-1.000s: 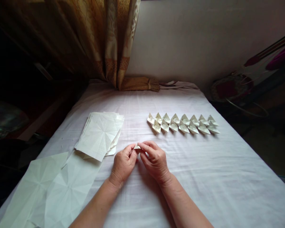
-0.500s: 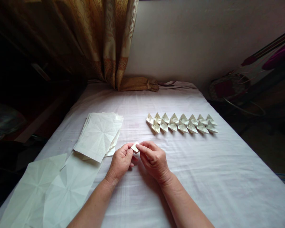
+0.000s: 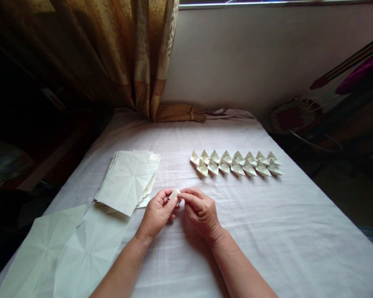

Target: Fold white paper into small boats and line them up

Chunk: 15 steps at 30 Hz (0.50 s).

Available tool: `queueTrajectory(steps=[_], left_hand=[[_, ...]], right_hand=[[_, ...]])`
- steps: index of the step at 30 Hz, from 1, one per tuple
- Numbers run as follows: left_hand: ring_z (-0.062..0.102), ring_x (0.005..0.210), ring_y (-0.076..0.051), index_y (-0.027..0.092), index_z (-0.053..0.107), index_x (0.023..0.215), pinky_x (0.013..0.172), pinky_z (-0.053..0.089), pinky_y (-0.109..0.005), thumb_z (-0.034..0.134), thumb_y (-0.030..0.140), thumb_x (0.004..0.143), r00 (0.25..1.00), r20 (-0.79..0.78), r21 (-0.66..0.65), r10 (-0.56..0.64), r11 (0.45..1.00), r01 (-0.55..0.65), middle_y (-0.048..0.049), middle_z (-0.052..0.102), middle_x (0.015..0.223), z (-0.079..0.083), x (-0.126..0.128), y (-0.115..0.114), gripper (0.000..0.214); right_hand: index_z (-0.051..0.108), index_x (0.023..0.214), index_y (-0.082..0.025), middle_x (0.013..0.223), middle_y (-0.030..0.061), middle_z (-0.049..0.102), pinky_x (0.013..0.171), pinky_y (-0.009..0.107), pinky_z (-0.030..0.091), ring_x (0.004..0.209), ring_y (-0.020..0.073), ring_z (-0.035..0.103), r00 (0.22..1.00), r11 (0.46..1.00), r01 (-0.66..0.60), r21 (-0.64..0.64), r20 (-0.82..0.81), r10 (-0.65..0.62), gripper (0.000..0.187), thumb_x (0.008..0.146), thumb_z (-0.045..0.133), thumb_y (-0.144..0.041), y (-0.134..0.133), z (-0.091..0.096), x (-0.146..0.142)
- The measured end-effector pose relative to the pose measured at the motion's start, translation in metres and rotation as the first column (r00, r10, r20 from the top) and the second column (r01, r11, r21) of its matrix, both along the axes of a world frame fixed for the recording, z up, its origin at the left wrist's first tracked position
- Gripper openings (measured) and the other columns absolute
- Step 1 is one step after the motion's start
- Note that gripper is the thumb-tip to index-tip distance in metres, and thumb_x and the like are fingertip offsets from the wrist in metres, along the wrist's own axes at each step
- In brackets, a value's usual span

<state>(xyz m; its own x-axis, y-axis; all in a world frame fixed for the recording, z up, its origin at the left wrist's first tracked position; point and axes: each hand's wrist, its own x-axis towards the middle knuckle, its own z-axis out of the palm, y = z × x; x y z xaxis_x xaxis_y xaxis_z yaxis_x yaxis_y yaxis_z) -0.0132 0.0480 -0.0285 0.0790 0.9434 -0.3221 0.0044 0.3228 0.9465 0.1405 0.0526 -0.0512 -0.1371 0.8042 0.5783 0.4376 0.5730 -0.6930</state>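
Both hands meet low in the middle of the white cloth-covered surface (image 3: 267,231), held just above it. The left hand (image 3: 155,215) and the right hand (image 3: 200,211) are drawn together, fingertips touching, and between them they pinch a small folded paper piece (image 3: 174,194). The left thumb and forefinger close on its near-left side, and the right forefinger and thumb press it from the right. The other fingers of both hands are curled in. Only a pale corner of the piece shows above the fingertips; how it is folded I cannot tell.

At about two o'clock from the hands, well apart from them, lies a row of folded paper shapes (image 3: 236,163), small pointed ones set in two overlapping lines running left to right. At ten o'clock, near the left hand, sits a stack of creased square sheets (image 3: 127,180), its nearest corner just beside the left knuckles. Further off at eight o'clock, larger creased sheets (image 3: 59,252) lie flat by the surface's edge. At twelve o'clock a brown patterned curtain (image 3: 136,54) hangs down, its hem resting on the far end of the surface.
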Motion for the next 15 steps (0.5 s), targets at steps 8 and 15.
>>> queueTrajectory(steps=[8,15], left_hand=[[0.056,0.060,-0.010,0.020,0.046,0.115,0.057,0.046,-0.021,0.065,0.050,0.081,0.993,-0.041,0.107,-0.110,0.988,0.114,-0.0013,0.068,0.084,-0.0072,0.0001,-0.0040,0.049],[0.066,0.076,-0.016,0.021,0.046,0.122,0.068,0.049,-0.024,0.057,0.039,0.088,0.965,-0.201,0.202,-0.167,0.957,0.207,-0.0024,0.071,0.084,-0.0061,0.0006,-0.0079,0.040]], right_hand=[[0.074,0.086,-0.020,0.082,0.0057,0.071,0.064,0.024,0.053,0.074,0.0153,0.066,0.979,0.961,-0.083,-0.265,-0.199,0.029,0.014,0.086,0.059,-0.022,0.0057,0.0059,0.0060],[0.074,0.083,-0.021,0.076,0.0031,0.067,0.065,0.025,0.051,0.070,0.0139,0.063,0.965,0.930,-0.170,-0.325,-0.245,0.091,0.013,0.085,0.063,-0.026,0.0064,0.0081,0.0102]])
